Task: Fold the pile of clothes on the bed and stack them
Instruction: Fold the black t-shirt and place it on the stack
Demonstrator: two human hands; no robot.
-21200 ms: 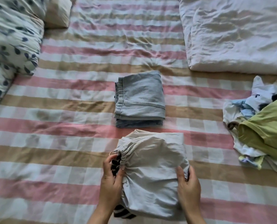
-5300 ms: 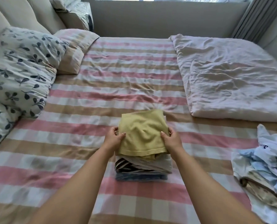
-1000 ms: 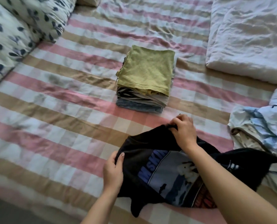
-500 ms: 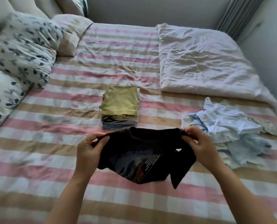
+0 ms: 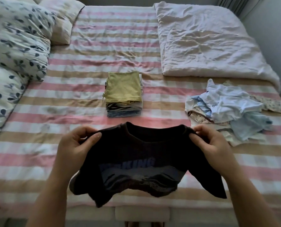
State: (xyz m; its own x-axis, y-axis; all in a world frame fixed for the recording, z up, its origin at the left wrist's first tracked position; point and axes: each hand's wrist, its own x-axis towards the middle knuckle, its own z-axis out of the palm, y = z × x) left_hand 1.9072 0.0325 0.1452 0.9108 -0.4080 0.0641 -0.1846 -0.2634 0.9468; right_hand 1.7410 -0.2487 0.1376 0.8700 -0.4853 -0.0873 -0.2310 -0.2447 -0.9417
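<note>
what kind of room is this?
Most likely a home bedroom: a bed with a striped sheet, pillows at its left, a rumpled duvet, and laundry being folded on it.

Single wide-angle view, worn on the head, from the bed's near edge.
It faces forward and down across the bed (image 5: 103,38), with pillows (image 5: 18,38) along the left. Nearest the lens, low in frame, the left hand (image 5: 74,145) and right hand (image 5: 213,143) grip the black T-shirt (image 5: 136,153).
</note>
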